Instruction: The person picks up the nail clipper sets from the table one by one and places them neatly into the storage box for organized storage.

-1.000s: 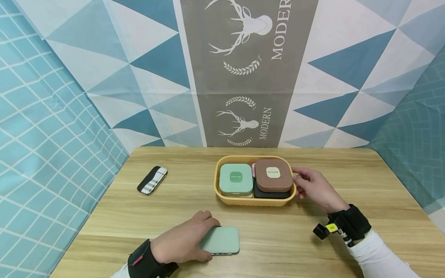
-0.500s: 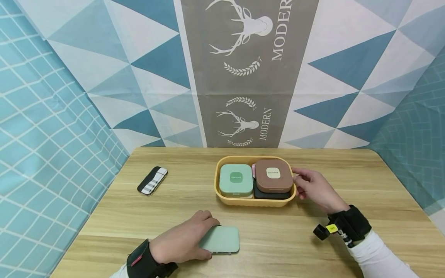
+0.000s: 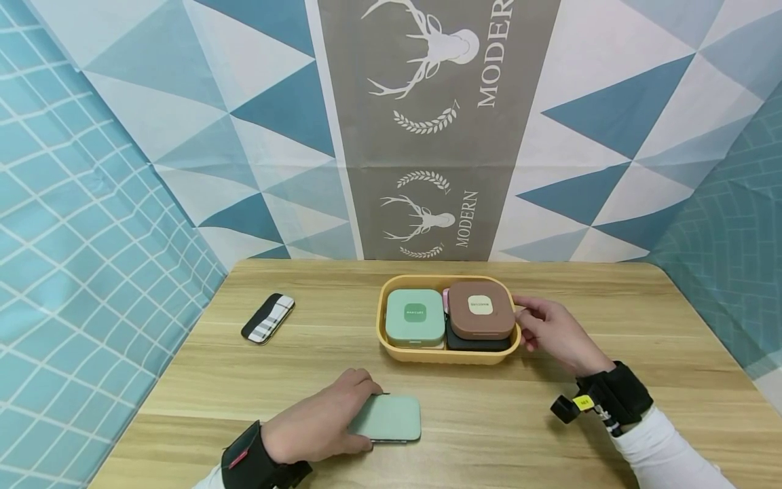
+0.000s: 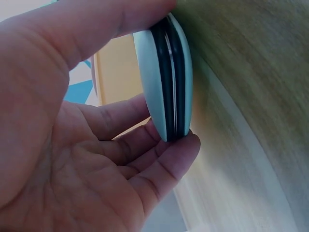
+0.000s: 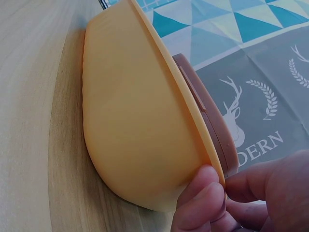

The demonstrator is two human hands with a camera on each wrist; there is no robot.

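At near side of table (image 3: pixel 489 428), in front of yellow basket (image 3: pixel 415 355): pale-green case (image 3: pixel 392 417), gripped betw. thumb & fingers of my L hand (image 3: pixel 324 424). W/ my R hand (image 3: pixel 559 336) I pinch basket's right rim; green box (image 3: pixel 415 331) & brown box (image 3: pixel 481 325) inside.

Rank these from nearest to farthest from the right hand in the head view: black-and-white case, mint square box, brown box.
1. Brown box: right half of the yellow basket, beside the right hand.
2. Mint square box: left half of the basket.
3. Black-and-white case: on the table, left of the basket.
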